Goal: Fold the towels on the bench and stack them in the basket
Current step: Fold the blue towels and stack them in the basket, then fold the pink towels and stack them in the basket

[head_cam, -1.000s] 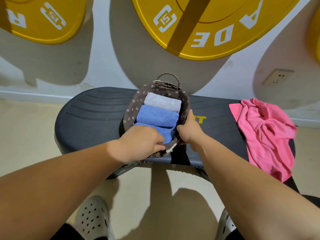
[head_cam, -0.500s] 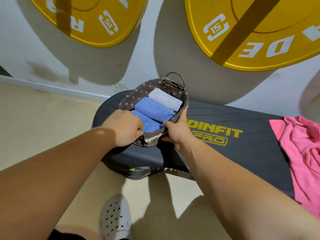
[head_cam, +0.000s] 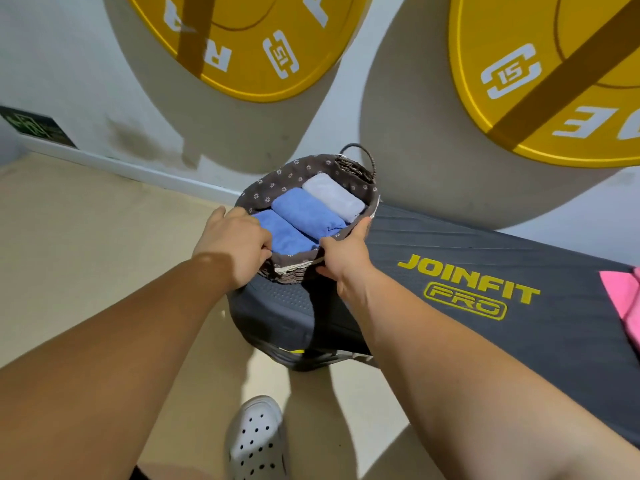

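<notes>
Basket [head_cam: 277,178] now sits at the bench's [head_cam: 450,244] left end; a second ago it was mid-bench. Left hand [head_cam: 235,244] and right hand [head_cam: 346,254] both grip its near rim, fingers curled over the edge. Three folded towels [head_cam: 304,213] lie side by side inside. Pink towel [head_cam: 623,299] is still unfolded at the right end, well apart. The slide probably clears room to fold it.

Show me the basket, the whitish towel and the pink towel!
basket [head_cam: 277,176]: head view, on its flowery far-left wall.
whitish towel [head_cam: 334,197]: head view, on the middle of the roll.
pink towel [head_cam: 623,296]: head view, on the part showing at the right edge.
</notes>
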